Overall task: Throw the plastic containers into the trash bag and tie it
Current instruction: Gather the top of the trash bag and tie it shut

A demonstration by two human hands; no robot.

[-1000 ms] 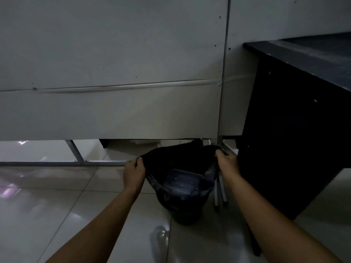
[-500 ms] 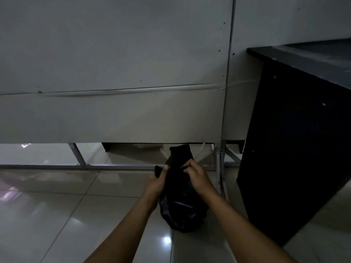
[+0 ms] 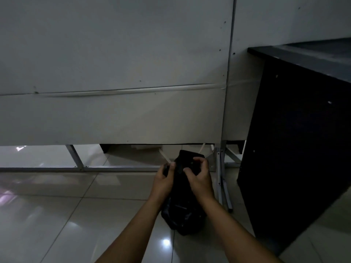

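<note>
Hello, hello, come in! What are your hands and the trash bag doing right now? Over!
Left hand and right hand both gripping the gathered neck of the trash bag. Bag on the floor, no knot visible yet. Black desk close by, not blocking.

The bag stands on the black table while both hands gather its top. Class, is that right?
Not quite. The head view shows the bag standing on the tiled floor, beside the black table. The left hand and right hand do gather its top.

2 bare forearms, no sleeves, left hand (image 3: pixel 163 180) and right hand (image 3: pixel 200 179) ungloved.
</note>
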